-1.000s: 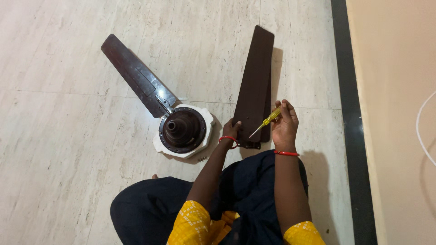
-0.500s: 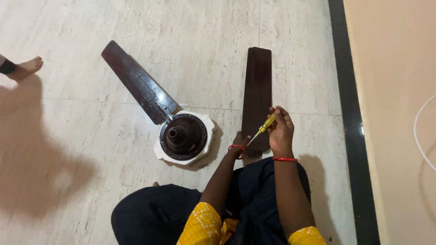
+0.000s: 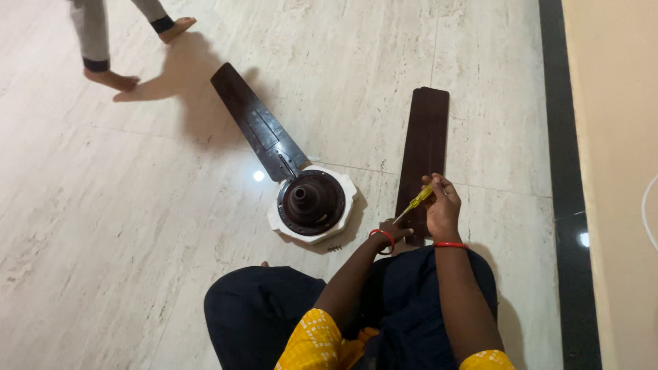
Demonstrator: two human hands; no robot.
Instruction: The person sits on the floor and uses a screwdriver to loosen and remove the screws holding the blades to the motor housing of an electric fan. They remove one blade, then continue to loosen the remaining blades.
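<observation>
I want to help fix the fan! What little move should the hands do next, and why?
Probably lower the yellow screwdriver tip onto the loose blade end. The right hand holds it angled down there, and the left hand rests on that end, steadying it.

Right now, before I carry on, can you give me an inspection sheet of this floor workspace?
Surface: pale marble floor, with a dark border strip by the wall.
Job's things: loose brown fan blade flat on the floor; fan motor with one blade attached; yellow screwdriver.
Clutter: small screws beside the motor.
Hands: left hand rests on the loose blade's near end; right hand holds the screwdriver in its fingers, tip pointing down towards the blade.
Cables: white cable at the right edge.
Surroundings: another person's feet at top left.
</observation>
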